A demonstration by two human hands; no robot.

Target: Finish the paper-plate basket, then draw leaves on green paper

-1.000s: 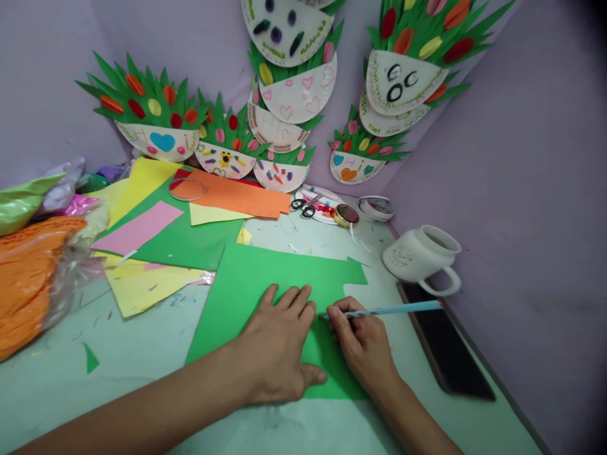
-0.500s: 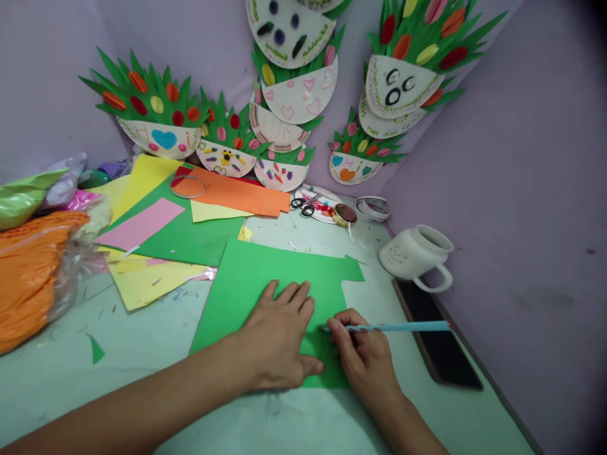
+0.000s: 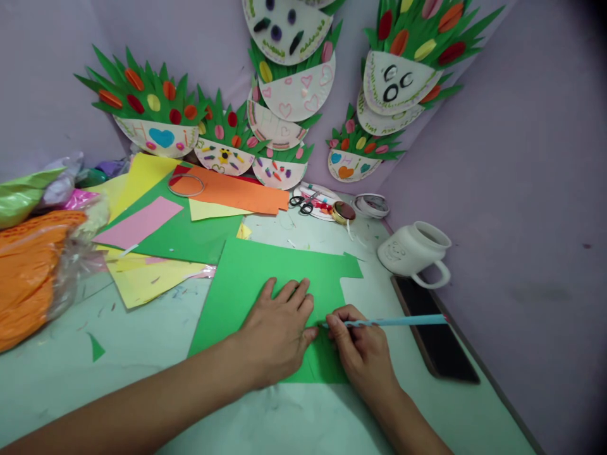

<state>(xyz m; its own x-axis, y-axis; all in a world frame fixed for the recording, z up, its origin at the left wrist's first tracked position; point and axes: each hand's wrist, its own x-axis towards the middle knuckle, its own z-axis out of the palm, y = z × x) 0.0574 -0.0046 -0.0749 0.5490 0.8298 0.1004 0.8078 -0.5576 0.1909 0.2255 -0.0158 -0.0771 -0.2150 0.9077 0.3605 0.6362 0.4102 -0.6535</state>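
Two hands [image 3: 279, 338] [image 3: 363, 347], two large green sheets [image 3: 270, 262] [image 3: 199, 240], one pencil [image 3: 408, 320], one mug [image 3: 410, 253], one phone [image 3: 446, 351], one pink sheet [image 3: 140, 223], one orange sheet [image 3: 237, 191] and one pair of scissors [image 3: 307, 202] are showing.

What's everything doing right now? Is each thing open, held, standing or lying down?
Green sheet: lying flat, right edge notched
Light-blue pencil: held, tip at the sheet
Left hand: open, palm down on the sheet
Right hand: closed around the pencil
White mug: upright, uncovered
Smartphone: lying flat, screen dark
Scissors: lying unheld, blades unclear
Paper-plate crafts: decorated, several overlapping
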